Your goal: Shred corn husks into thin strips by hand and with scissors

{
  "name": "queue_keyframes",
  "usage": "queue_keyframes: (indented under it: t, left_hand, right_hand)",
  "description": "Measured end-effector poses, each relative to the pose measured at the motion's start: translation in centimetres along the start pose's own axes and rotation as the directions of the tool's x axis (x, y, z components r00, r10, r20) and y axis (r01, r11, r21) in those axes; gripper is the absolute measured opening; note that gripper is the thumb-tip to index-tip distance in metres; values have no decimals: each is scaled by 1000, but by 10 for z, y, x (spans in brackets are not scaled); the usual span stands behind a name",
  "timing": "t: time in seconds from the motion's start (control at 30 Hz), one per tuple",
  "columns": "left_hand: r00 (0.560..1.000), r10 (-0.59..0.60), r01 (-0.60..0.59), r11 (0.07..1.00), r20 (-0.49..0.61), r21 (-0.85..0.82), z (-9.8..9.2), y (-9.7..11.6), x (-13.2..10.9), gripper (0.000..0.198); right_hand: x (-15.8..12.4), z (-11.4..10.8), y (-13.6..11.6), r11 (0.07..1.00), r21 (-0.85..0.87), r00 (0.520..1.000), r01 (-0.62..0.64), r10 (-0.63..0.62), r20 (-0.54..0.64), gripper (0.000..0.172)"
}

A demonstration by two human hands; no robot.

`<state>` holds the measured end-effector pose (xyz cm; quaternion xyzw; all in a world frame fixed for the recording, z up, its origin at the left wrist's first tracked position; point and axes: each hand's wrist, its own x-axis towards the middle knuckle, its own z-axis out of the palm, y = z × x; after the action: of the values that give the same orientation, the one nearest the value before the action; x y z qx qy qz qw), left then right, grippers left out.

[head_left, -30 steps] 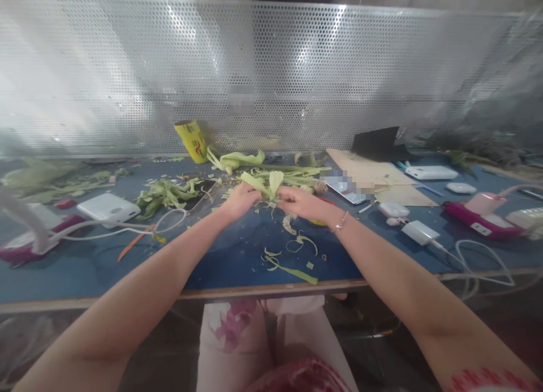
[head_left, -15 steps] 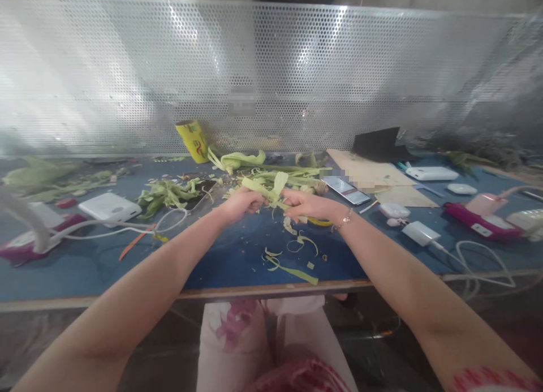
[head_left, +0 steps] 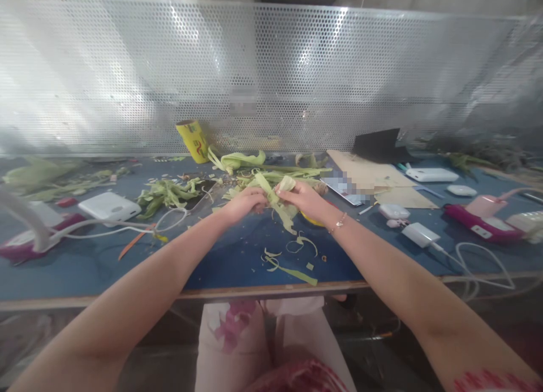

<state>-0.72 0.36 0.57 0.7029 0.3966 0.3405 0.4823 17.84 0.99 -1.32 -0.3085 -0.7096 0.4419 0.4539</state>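
My left hand (head_left: 246, 204) is closed with curled fingers on the left side of a pale green leafy stalk (head_left: 267, 187). On its right side, my right hand (head_left: 306, 199) pinches the same stalk between thumb and fingers, with a limp strip hanging below. Just behind my hands lies a pile of green stalks (head_left: 305, 172), partly hidden by them. A larger leafy vegetable (head_left: 240, 160) rests farther back. Thin peelings (head_left: 299, 274) lie on the blue tabletop (head_left: 237, 256) in front of my hands. Something yellow and curved (head_left: 313, 219) shows under my right wrist.
A heap of trimmed greens (head_left: 167, 195) lies at left near a white charger box (head_left: 109, 207) and cable. A yellow tube (head_left: 193, 141) leans at the back by a perforated metal screen (head_left: 271, 81). A phone (head_left: 341, 189), cardboard (head_left: 373, 177) and a purple power strip (head_left: 483, 222) are at right.
My right hand has shifted slightly up and left, its thumb now on top of the stalk. The stalk has turned between my hands, and a strip now hangs lower toward the table.
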Motion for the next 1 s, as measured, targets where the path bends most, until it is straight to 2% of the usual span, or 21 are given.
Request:
queue_keyframes:
  t: [0.17, 0.27, 0.4, 0.47, 0.6, 0.73, 0.8, 0.87, 0.9, 0.93, 1.0]
  left_hand:
    - [995, 89, -90, 996, 34, 25, 3, 2, -3, 18]
    - [997, 71, -70, 997, 39, -30, 7, 5, -4, 27]
    - [998, 51, -52, 998, 32, 24, 8, 4, -3, 27]
    - [998, 53, -55, 998, 41, 42, 7, 2, -2, 28]
    - [997, 41, -45, 996, 63, 73, 8, 0, -1, 29]
    - [997, 29, -39, 987, 66, 154, 10, 4, -4, 27]
    - [998, 47, -54, 981, 40, 189, 10, 5, -4, 29]
    - [994, 100, -92, 977, -33, 193, 9, 2, -2, 32]
    - [988, 134, -118, 976, -80, 184, 8, 0, 0, 33]
    - [972, 156, -131, 981, -175, 147, 7, -3, 2, 33]
    - [944, 156, -145, 988, -291, 59, 8, -9, 8, 33]
  right_hand:
    - [3, 4, 3, 990, 139, 992, 27, -9, -126, 28]
    - [4, 4, 1, 987, 163, 985, 4, 24, -170, 31]
    - [4, 6, -2, 989, 147, 975, -20, 51, -214, 31]
    - [5, 7, -2, 995, 99, 970, -1, 25, -242, 29]
    - [4, 4, -2, 990, -136, 952, 41, -80, -295, 25]
    - [1, 5, -9, 945, -319, 949, 69, -161, -272, 19]
    - [-1, 7, -13, 918, -387, 945, 85, -197, -261, 16]
    - [-1, 10, -14, 891, -445, 936, 90, -228, -269, 14]
    - [-1, 12, -13, 877, -473, 932, 87, -240, -273, 13]
    - [-1, 14, -13, 863, -499, 929, 83, -248, -275, 12]
    - [-1, 18, -11, 839, -537, 924, 92, -273, -268, 11]
